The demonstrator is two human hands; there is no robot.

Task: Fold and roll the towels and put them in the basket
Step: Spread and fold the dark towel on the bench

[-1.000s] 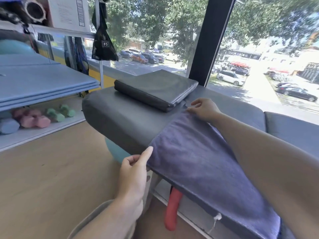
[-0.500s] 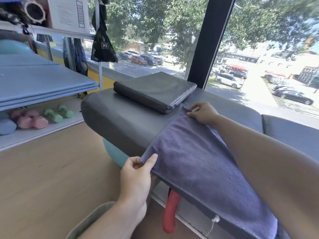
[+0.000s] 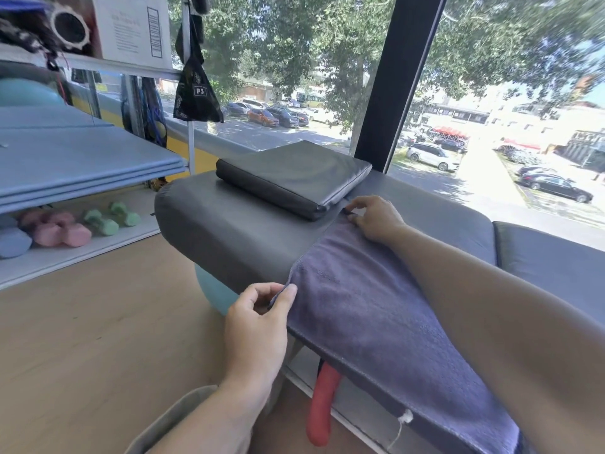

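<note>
A purple-grey towel (image 3: 370, 319) lies flat along a dark padded bench (image 3: 229, 237), reaching from the bench's middle toward the lower right. My left hand (image 3: 258, 326) pinches the towel's near-left corner at the bench's front edge, thumb on top. My right hand (image 3: 376, 217) pinches the far-left corner, close to a dark cushion (image 3: 294, 175), with my forearm lying across the towel. No basket is in view.
A shelf on the left holds blue mats (image 3: 75, 162) and pastel dumbbells (image 3: 62, 227). A black bag (image 3: 196, 93) hangs from the shelf post. A teal ball (image 3: 212, 290) and a red object (image 3: 322, 404) sit under the bench. A large window runs behind it.
My left hand has moved from the towel's edge to a pinch on its near corner. Both hands and the towel's end sit slightly nearer me. The right hand's fingers have curled tighter on its corner.
</note>
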